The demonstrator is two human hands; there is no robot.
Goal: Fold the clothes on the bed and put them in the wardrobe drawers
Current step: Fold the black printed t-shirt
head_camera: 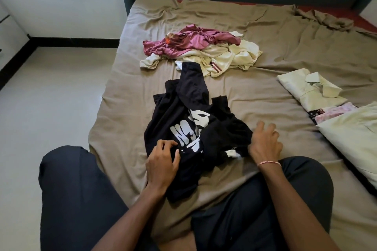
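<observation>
The left hand's fingertips (169, 144) are curled down onto black fabric beside the white print; whether they pinch a fold cannot be told. The left hand (163, 163) lies on the shirt's (183, 112) near left part. The right hand's fingers (267, 128) are apart and bent, reaching past the shirt's right edge onto the bed (265, 32). Its thumb is hidden at that edge, so a grip there cannot be told either. The right hand (265, 142) touches the shirt beside a small white label.

The shirt lies crumpled between both hands. Its long axis runs away from the person, the far end almost touching the pile (204, 51) of pink and cream clothes beyond it. The print reads upside down, so the neck is probably at the near end. Both hands sit at that end, equally close, so spreading it flat looks like a pull outward and away. A folded stack (310, 89) waits well to the shirt's right
</observation>
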